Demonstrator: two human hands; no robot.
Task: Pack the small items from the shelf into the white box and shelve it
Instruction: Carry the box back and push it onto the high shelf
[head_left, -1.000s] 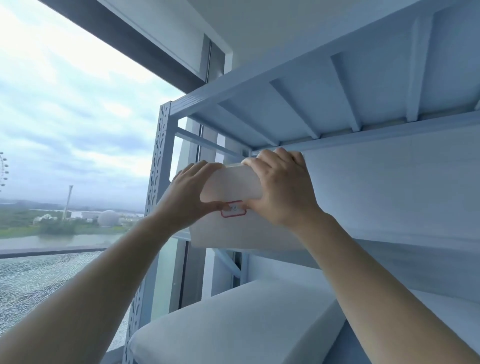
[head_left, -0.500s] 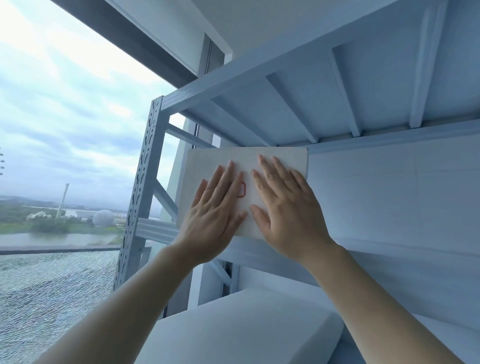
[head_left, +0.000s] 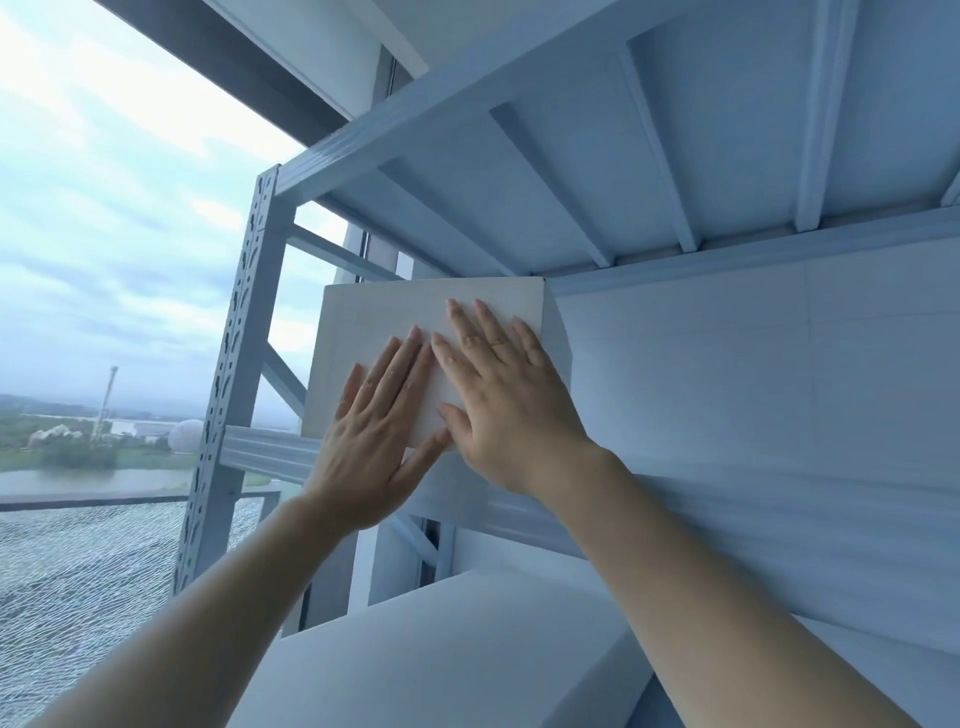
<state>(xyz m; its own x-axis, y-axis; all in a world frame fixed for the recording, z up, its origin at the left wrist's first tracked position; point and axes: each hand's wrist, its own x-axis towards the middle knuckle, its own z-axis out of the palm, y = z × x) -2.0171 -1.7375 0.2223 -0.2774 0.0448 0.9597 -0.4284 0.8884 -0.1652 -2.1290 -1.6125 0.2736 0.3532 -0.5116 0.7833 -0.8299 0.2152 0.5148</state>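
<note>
The white box (head_left: 384, 338) sits on the shelf (head_left: 270, 452) in the middle of the frame, up under the next shelf board. Both hands lie flat on its front, fingers straight. The left hand (head_left: 374, 447) is lower, the right hand (head_left: 504, 400) beside it, thumbs touching.
</note>
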